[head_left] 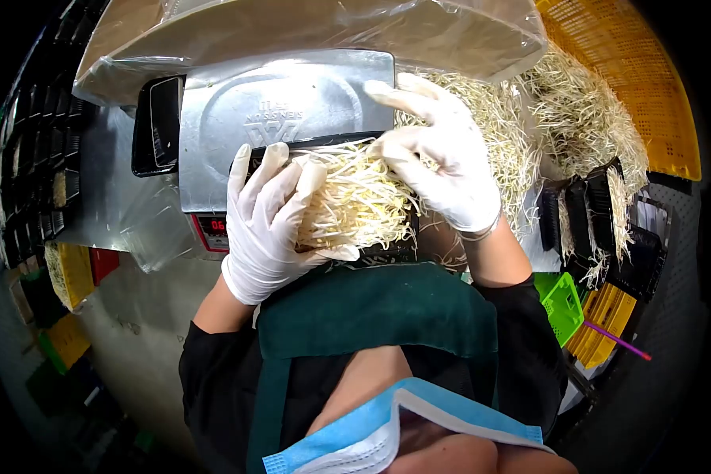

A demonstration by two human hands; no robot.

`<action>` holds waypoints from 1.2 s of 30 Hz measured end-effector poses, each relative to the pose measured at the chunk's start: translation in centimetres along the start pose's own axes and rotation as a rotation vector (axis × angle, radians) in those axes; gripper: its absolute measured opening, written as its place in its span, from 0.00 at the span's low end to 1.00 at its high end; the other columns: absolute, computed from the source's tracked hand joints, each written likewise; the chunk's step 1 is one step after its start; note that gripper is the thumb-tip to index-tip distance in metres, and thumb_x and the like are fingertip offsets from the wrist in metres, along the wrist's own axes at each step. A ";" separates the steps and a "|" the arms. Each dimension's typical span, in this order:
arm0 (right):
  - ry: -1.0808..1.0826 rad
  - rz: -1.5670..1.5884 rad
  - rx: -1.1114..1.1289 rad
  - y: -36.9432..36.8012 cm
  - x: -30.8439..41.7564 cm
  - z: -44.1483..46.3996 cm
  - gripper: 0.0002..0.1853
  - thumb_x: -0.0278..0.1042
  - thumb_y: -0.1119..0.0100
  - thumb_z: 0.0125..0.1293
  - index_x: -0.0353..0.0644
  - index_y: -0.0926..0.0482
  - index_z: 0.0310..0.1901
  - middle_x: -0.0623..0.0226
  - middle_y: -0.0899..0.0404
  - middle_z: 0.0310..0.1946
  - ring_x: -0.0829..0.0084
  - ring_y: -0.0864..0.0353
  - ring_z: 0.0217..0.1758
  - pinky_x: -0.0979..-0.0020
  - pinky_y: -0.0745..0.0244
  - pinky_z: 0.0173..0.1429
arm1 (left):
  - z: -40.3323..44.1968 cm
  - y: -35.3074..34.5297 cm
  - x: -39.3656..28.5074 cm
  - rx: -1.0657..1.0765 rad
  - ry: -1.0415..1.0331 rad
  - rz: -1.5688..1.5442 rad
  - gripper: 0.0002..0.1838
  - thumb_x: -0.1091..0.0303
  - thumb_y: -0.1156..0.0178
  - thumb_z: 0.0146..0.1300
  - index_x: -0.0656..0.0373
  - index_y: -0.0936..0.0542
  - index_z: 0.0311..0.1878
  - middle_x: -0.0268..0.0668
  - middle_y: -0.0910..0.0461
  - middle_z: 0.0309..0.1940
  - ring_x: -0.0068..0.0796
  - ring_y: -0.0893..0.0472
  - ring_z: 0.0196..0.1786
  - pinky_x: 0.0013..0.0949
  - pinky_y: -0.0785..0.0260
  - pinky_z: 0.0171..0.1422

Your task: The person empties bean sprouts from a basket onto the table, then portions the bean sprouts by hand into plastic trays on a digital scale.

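Observation:
My gloved left hand (pixel 272 209) is wrapped around the left end of a black tray (pixel 328 141) heaped with bean sprouts (pixel 355 197). The tray is over the near edge of a metal scale (pixel 229 87), close to my apron. Above the tray's right end is my gloved right hand (pixel 442 150), its fingers bent but apart, near the sprouts at that corner. I see nothing held in it. The scale's red display (pixel 213 227) is partly hidden by my left hand.
A large pile of loose sprouts (pixel 584 110) lies at the right, before a yellow basket (pixel 671 134). Filled black trays (pixel 592 213) stand at right. A clear plastic bag (pixel 316 35) lies behind the scale, a black phone-like object (pixel 158 126) beside it. Stacked black trays (pixel 35 150) line the left.

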State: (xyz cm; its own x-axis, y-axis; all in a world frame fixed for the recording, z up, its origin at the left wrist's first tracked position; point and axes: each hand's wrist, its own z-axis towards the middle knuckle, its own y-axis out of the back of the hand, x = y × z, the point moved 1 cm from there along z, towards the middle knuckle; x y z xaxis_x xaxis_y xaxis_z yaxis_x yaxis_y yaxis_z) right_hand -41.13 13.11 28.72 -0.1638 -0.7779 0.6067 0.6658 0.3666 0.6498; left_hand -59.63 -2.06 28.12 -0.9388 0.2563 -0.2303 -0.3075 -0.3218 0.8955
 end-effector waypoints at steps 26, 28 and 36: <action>0.017 0.189 0.244 -1.7 -0.6 1.5 0.10 0.36 0.39 0.57 0.39 0.20 0.26 0.61 0.21 0.54 0.51 0.35 0.66 0.54 0.47 0.70 | 0.8 0.4 0.1 0.089 0.123 -0.092 0.49 0.34 0.31 0.33 0.61 0.30 0.55 0.51 0.31 0.57 0.56 0.33 0.61 0.55 0.52 0.68; 0.020 0.180 0.228 -2.0 -0.7 1.5 0.09 0.36 0.38 0.56 0.39 0.19 0.27 0.62 0.22 0.55 0.50 0.36 0.66 0.54 0.46 0.70 | 0.9 0.5 0.1 0.091 0.127 -0.092 0.49 0.36 0.30 0.32 0.61 0.29 0.55 0.50 0.31 0.57 0.54 0.34 0.62 0.56 0.51 0.67; 0.018 0.037 0.166 -0.9 -0.2 1.6 0.06 0.34 0.34 0.50 0.43 0.18 0.28 0.65 0.19 0.50 0.54 0.33 0.65 0.54 0.45 0.69 | 0.9 0.6 0.2 0.108 0.127 -0.092 0.49 0.36 0.30 0.32 0.62 0.31 0.54 0.51 0.30 0.55 0.55 0.33 0.60 0.55 0.50 0.67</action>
State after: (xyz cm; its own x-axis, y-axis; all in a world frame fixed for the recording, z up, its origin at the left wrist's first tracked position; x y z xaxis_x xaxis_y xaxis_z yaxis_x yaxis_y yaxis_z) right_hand -42.84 13.70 28.76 -0.1271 -0.7711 0.6239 0.5412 0.4732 0.6951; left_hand -59.90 -1.35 28.95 -0.9218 0.1603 -0.3529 -0.3805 -0.2007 0.9027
